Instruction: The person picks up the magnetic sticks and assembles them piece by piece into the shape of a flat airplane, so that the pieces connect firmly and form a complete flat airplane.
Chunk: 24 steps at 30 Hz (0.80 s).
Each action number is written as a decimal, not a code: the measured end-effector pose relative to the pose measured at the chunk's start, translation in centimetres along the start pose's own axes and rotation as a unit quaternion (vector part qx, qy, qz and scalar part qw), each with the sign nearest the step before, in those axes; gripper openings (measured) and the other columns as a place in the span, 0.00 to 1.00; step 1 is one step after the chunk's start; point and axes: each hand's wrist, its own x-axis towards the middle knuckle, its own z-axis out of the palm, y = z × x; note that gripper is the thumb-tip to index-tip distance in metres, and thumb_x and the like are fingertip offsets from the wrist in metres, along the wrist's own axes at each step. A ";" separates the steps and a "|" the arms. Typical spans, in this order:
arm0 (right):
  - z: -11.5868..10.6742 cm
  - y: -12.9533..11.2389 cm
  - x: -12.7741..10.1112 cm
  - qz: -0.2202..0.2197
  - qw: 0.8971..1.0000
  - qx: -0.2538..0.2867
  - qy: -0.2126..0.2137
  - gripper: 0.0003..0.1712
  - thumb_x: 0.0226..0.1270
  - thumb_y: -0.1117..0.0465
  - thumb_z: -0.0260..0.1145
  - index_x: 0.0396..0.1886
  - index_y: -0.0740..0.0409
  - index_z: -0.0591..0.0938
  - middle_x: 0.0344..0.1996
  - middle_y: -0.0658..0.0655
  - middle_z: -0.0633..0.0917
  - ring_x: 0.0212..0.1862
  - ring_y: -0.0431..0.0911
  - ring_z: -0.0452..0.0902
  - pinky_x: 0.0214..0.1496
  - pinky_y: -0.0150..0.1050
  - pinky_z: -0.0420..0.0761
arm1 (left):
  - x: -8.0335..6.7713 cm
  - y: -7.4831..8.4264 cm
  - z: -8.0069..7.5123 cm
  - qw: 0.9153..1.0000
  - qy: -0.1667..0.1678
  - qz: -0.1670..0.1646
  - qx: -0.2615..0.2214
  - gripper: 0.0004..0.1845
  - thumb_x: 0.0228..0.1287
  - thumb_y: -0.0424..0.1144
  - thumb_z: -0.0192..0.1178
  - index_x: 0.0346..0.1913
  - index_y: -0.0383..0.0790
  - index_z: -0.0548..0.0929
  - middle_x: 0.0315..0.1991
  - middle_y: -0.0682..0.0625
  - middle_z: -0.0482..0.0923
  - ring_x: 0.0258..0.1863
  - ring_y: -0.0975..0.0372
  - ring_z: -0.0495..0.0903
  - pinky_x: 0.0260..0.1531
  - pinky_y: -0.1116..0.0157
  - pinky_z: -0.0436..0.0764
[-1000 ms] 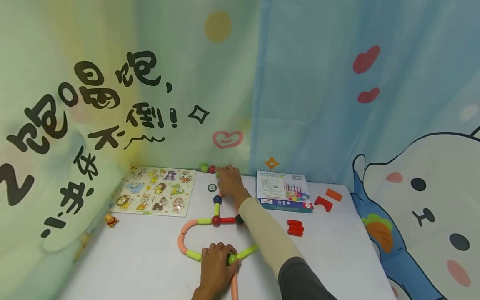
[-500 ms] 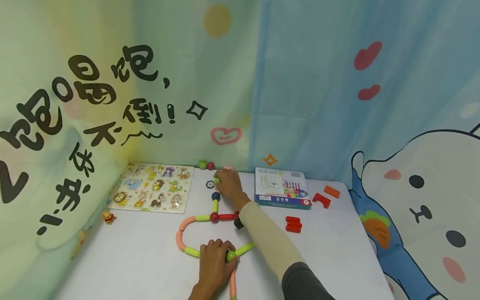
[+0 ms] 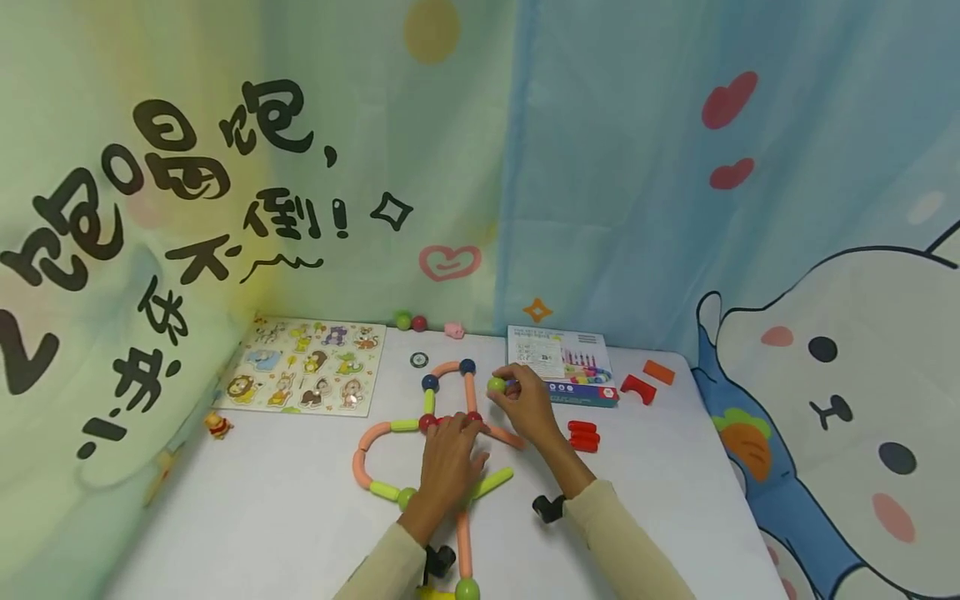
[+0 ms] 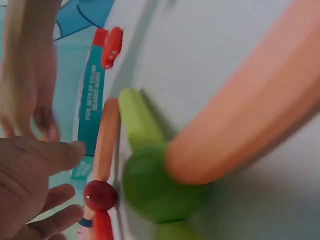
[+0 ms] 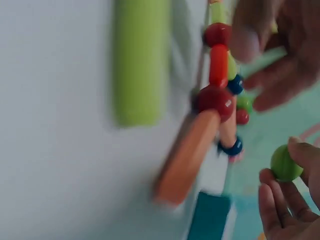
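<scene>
A flat figure of sticks and balls lies on the white table (image 3: 262,517): salmon curved rods (image 3: 366,454), green sticks (image 3: 491,482), red balls (image 3: 427,422) and blue balls (image 3: 430,382). My left hand (image 3: 453,442) rests on it by the red balls, fingers fairly straight; the left wrist view shows those fingers (image 4: 55,155) beside a red ball (image 4: 100,195). My right hand (image 3: 508,387) hovers just right of the figure's top loop and pinches a green ball (image 3: 497,384). The right wrist view shows that green ball (image 5: 286,162) at the fingertips.
An animal puzzle board (image 3: 307,375) lies at the back left and a printed box (image 3: 562,367) at the back right. Red blocks (image 3: 583,435), a red arch (image 3: 637,387) and an orange block (image 3: 658,371) sit right. Loose balls (image 3: 411,322) touch the curtain.
My right hand drew back from the far edge, now with a green ball in its fingers. My left hand left the lower green ball and moved forward onto the red balls.
</scene>
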 end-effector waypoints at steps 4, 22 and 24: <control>-1.8 1.6 -3.4 0.060 0.998 -0.020 -0.007 0.22 0.62 0.65 0.81 0.55 0.52 0.86 0.51 0.56 0.86 0.47 0.48 0.83 0.55 0.47 0.87 | 2.7 0.2 0.7 0.997 -0.047 0.028 0.053 0.18 0.59 0.42 0.80 0.52 0.53 0.91 0.49 0.50 0.83 0.43 0.57 0.80 0.40 0.62 0.74; -2.2 3.8 -8.7 0.125 0.991 -0.040 -0.017 0.21 0.58 0.69 0.82 0.51 0.52 0.89 0.46 0.54 0.88 0.44 0.46 0.80 0.50 0.37 0.84 | 5.1 -0.6 1.9 0.988 -0.101 0.016 0.113 0.08 0.66 0.35 0.73 0.44 0.51 0.88 0.42 0.47 0.74 0.36 0.57 0.73 0.36 0.62 0.75; -1.8 3.8 -8.8 0.124 0.991 -0.039 -0.017 0.21 0.58 0.69 0.82 0.51 0.52 0.89 0.46 0.54 0.88 0.44 0.45 0.81 0.49 0.35 0.84 | 4.7 -0.6 1.6 0.989 -0.094 0.015 0.109 0.09 0.66 0.38 0.74 0.46 0.50 0.87 0.44 0.47 0.75 0.38 0.57 0.74 0.37 0.62 0.77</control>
